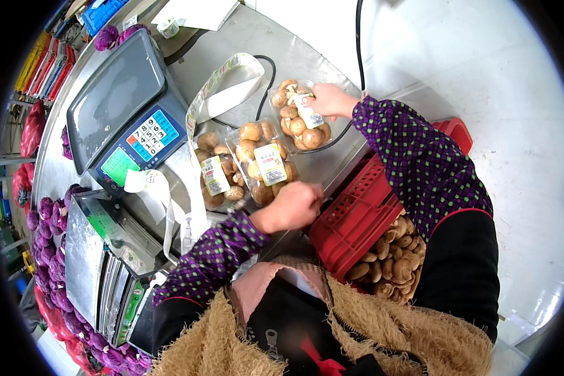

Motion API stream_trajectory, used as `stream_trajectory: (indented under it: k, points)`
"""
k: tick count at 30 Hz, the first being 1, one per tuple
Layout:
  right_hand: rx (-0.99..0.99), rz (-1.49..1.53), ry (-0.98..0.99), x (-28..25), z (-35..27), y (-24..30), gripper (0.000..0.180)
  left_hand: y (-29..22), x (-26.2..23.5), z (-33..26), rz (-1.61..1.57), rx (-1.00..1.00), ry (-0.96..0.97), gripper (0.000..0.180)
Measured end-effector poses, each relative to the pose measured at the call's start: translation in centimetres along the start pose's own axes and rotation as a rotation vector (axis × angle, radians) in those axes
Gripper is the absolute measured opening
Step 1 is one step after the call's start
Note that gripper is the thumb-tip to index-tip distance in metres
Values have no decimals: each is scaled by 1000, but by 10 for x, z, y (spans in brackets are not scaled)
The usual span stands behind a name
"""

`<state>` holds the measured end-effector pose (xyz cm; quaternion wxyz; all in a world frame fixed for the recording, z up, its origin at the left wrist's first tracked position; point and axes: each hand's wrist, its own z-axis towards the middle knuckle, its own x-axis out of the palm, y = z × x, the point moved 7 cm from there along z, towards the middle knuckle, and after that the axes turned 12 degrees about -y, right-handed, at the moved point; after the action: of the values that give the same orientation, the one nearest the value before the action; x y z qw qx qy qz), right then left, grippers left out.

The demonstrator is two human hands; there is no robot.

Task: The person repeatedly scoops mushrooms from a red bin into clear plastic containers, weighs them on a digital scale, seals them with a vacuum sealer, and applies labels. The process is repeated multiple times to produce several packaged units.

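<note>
My right hand (332,100) is at the far pack of mushrooms (304,135), its fingers closed at the upper edge of a white-and-green label (309,114) lying on that pack. My left hand (292,207) is curled closed just in front of the middle mushroom pack (250,150), beside the rim of the red crate. Motion smears its fingertips, and anything inside them is hidden. Left of the middle pack lies another clear pack of mushrooms (234,192). The middle pack and the left pack each carry a label, and all three rest on the metal table.
A red crate (357,219) with loose mushrooms (395,257) stands at the table's near right edge. To the left are a grey weighing scale (116,94), a label printer (116,232) and a curling label strip (197,113). Purple net bags (50,250) line the far left. A black cable (359,44) crosses the table.
</note>
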<state>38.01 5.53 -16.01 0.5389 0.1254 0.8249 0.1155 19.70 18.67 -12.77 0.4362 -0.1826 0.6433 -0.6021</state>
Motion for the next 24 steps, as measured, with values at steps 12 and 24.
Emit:
stream_trajectory:
  k: [12, 24]
  points:
    - [28, 240, -25, 6, -5, 5, 112, -34, -32, -35, 162, 199, -324, 16]
    - [-181, -12, -32, 32, -59, 81, 93, 102, -165, -109, 564, -735, -714, 67]
